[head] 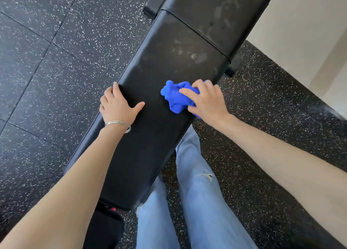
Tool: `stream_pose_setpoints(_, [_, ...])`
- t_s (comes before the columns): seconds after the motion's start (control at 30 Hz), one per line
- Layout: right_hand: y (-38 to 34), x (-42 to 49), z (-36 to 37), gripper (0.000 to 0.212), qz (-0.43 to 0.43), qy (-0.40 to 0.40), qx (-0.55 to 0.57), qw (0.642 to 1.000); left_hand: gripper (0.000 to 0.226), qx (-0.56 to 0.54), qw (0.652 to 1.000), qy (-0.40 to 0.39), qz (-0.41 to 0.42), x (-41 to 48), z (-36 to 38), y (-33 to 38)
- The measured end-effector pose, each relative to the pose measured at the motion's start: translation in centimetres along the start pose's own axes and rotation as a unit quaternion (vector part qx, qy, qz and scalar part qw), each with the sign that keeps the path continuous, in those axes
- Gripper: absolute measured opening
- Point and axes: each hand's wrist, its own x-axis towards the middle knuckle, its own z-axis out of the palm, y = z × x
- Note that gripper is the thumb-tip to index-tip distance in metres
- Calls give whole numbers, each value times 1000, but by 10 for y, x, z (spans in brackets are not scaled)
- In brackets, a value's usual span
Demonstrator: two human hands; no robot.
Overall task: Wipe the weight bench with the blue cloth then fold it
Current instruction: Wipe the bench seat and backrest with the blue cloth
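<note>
Both bare arms reach forward and down. The left hand lies flat and open, palm down, fingers curled over the surface's edge, thumb spread wide. The right hand presses down with its grip closed on the bunched blue cloth.

You will find no legible text, label, brand, number or sign anywhere in this view. The only candidate is a small red mark on the dark frame part below the near end of the counter; it is too small and blurred for you to read as lettering or a logo.
</note>
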Motion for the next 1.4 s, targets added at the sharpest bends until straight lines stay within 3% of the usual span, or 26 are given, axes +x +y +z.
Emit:
stream_pose_setpoints(0.07, [27,27,-9,43,40,-17,-15,999,99,3,1000,2,-4,3,1,6])
stream_pose_setpoints(0.2, [76,77,-21,46,246,3,57,968,102,17,999,13,-26,6,6,13])
stream_pose_setpoints(0.27, [75,87,-21,49,267,-11,89,960,102,17,999,20,-38,6,8,15])
stream_pose_setpoints(0.43, [26,65,1,54,224,9,71,972,103,-7,998,31,-54,3,10,17])
stream_pose_setpoints(0.53, [12,52,9,51,128,1,25,991,104,-11,998,24,-54,4,9,17])
stream_pose_setpoints(0.67, [56,71,2,44,-32,41,-46,998,103,-18,998,26,-53,5,10,13])
stream_pose_setpoints(0.73, [79,90,-5,42,59,48,2,997,102,-28,998,28,-51,5,12,8])
stream_pose_setpoints(0.83, [78,109,-5,46,275,65,84,956,101,-36,997,41,-54,5,15,5])
stream_pose_setpoints(0.93, [46,111,-6,47,322,70,88,940,102,-37,996,54,-56,4,17,8])
stream_pose_setpoints(1.03, [-1,97,1,47,246,50,89,964,104,-27,997,45,-50,3,16,7])
stream_pose_setpoints(1.17, [-65,82,10,48,55,-1,56,997,104,-28,999,19,-33,5,9,-1])
stream_pose_setpoints(1.27, [-70,97,4,48,-53,-45,30,997,103,-46,998,3,-30,6,4,-11])
stream_pose_setpoints(1.33, [-54,116,-6,48,-64,-38,26,997,101,-44,999,-8,-23,6,1,-17])
stream_pose_setpoints(1.4, [-32,143,-17,46,1,-22,19,1000,99,-36,999,-10,-13,6,0,-22])
